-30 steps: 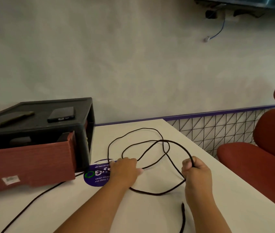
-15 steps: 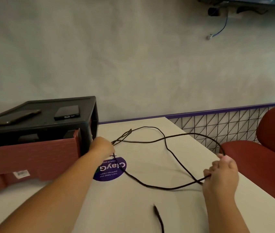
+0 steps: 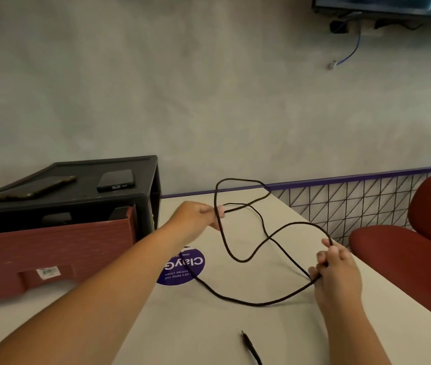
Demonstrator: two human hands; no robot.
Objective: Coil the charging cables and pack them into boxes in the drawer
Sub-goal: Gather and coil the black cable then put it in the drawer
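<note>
While one cable end [image 3: 248,346] lies loose on the table [image 3: 209,325] at the near edge, the right hand [image 3: 336,272] sits just beyond it, low over the table's right side, fingers curled and pinching the black cable [image 3: 248,301] where two strands meet. From that grip one strand sags across the table toward the purple sticker [image 3: 181,266], and another arcs up and back over the tabletop. Farther out, the left arm stretches forward and the left hand [image 3: 196,214] is raised above the table, fingers closed on a tall loop of the same cable; the loop stands up behind the hand and its lower part hangs down to the table between the two hands. To the left, a red drawer [image 3: 51,256] stands pulled out of a black cabinet [image 3: 77,206]; its inside is hidden by its front panel, so whether boxes are in it cannot be told. On the cabinet's top lie two phones [image 3: 115,180], well apart. Red chairs [image 3: 406,254] stand right of the table.
</note>
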